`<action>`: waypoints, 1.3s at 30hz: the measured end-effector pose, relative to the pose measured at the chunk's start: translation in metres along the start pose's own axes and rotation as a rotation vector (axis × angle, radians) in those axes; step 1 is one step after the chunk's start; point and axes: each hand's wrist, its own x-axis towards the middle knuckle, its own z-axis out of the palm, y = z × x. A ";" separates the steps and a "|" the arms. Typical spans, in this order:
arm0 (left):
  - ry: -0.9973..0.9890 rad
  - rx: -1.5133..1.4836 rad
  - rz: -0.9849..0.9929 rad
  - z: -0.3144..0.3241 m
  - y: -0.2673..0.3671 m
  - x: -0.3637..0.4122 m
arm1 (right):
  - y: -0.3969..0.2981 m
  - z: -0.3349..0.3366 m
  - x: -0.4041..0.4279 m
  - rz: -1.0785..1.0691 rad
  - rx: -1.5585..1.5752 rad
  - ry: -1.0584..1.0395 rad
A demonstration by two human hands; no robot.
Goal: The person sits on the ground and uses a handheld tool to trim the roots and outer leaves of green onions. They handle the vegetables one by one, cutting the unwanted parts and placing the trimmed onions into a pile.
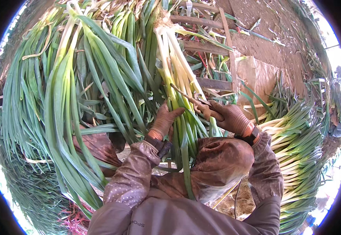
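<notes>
My left hand [165,119], in a brown work glove, is closed around the green leaves of a bunch of large green onions [174,61] standing upright before me, their pale stalks and roots pointing away. My gloved right hand [232,116] grips a rusty, narrow metal tool [189,98] with a worn handle; its exact kind is unclear. The tool's long tip lies across the stalks, pointing up and left. Green leaves hang from the bunch between my forearms, over my knee.
Long green onions [67,67] lie heaped at the left. A wooden slatted frame [214,48] stands beyond the bunch, over leaf scraps. White-stalked onions [291,158] are piled at the right, near a tan sheet [255,76]. Red twine [74,218] lies at lower left.
</notes>
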 end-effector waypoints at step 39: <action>0.071 0.680 0.071 0.000 -0.009 0.017 | -0.034 -0.027 0.102 0.189 -0.019 0.287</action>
